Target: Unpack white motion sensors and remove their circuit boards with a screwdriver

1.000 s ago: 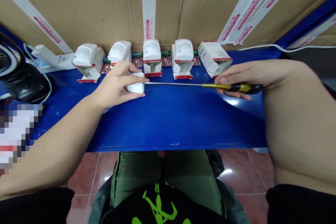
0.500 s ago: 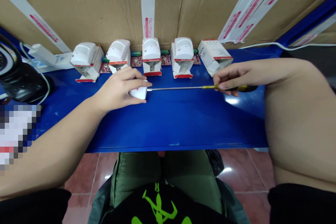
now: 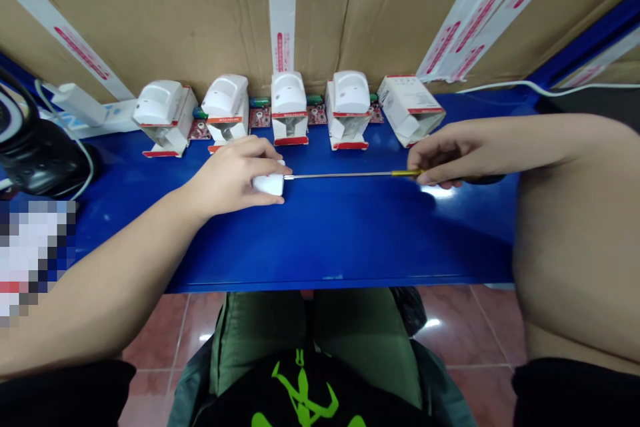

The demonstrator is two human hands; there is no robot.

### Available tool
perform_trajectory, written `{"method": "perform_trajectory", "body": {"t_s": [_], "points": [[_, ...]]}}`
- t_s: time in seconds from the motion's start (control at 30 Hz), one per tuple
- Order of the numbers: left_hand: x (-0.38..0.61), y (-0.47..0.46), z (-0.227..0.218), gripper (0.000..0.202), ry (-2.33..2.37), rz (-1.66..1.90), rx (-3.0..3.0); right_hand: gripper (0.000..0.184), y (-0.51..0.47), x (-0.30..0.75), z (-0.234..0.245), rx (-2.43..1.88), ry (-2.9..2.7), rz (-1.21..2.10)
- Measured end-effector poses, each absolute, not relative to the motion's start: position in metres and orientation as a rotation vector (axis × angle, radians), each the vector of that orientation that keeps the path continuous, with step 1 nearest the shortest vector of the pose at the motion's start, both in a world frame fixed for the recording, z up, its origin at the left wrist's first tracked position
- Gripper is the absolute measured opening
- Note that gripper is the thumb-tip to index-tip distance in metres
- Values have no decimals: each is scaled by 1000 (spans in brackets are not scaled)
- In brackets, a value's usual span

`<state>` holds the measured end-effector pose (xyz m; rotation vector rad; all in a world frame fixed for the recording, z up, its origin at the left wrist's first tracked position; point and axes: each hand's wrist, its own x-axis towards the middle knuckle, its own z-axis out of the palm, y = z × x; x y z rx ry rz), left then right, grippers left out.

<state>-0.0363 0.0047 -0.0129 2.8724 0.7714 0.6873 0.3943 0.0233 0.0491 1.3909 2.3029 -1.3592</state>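
Observation:
My left hand point(image 3: 235, 172) is closed around a small white plastic detector housing point(image 3: 270, 185), pinning it down on the blue tabletop point(image 3: 340, 233). In my right hand point(image 3: 447, 159) is a long screwdriver point(image 3: 345, 175) with a yellow and black handle, gripped between thumb and fingers. Its shaft lies nearly level, and the tip meets the right end of the housing. Whether it sits in a screw is too small to tell. My left fingers cover most of the housing.
Along the back stand several open boxes, most with a white motion detector point(image 3: 289, 90) on top; the rightmost box point(image 3: 413, 110) has none. Red circuit boards point(image 3: 260, 118) with green cylinders lie between them. A black device point(image 3: 45, 160) and white power strip point(image 3: 117, 113) are at left, before a cardboard wall point(image 3: 200, 7).
Both hands have shifted slightly right and nearer to me, together with the housing and the screwdriver. The tip stays at the housing's end. The boxes stand as before.

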Motion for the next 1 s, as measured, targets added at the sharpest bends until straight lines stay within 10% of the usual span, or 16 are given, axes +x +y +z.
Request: {"method": "perform_trajectory", "body": {"t_s": [0.47, 1.0], "points": [[-27, 1, -15, 42, 784, 625, 2754, 80, 2, 395, 33, 1390, 2601, -1071], [-21, -2, -12, 40, 834, 596, 2629, 51, -10, 390, 25, 1435, 2717, -905]]}}
